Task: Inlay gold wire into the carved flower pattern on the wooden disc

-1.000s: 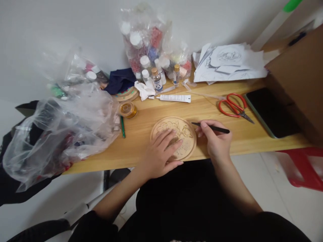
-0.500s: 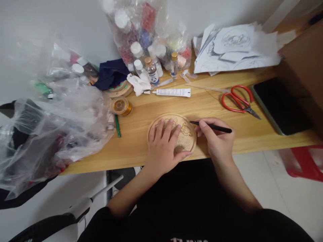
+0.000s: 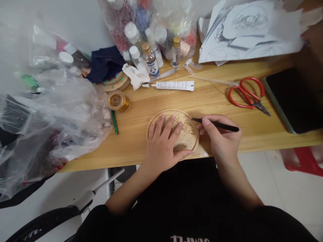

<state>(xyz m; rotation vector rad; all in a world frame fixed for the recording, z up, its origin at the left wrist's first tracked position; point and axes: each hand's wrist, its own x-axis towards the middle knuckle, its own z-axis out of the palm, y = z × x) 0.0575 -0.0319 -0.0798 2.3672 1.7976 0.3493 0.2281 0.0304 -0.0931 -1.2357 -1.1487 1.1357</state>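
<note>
My left hand point(image 3: 164, 143) lies flat on a round wooden disc point(image 3: 193, 141), its fingers spread and its thumb along the near edge. Line drawing shows on the disc around the fingers, and a gold wire outline point(image 3: 187, 127) sits on its right part. My right hand point(image 3: 223, 136) is closed in a pen-like grip on slim black tweezers point(image 3: 222, 125). Their fine tip is over the disc's upper right rim; whether it touches or holds anything is too small to tell.
Behind the disc lie a white tube point(image 3: 174, 85), small bottles point(image 3: 151, 62) and a spool of gold wire point(image 3: 118, 101). Red-handled scissors point(image 3: 246, 94) and a phone point(image 3: 295, 101) are at right, drawings point(image 3: 247, 33) behind. Plastic bags point(image 3: 75, 111) crowd the left, beside a green pencil point(image 3: 114, 122).
The view has shifted slightly, closer to the table. Both hands keep nearly the same place, left on the disc and right with the tweezers at its upper right rim.
</note>
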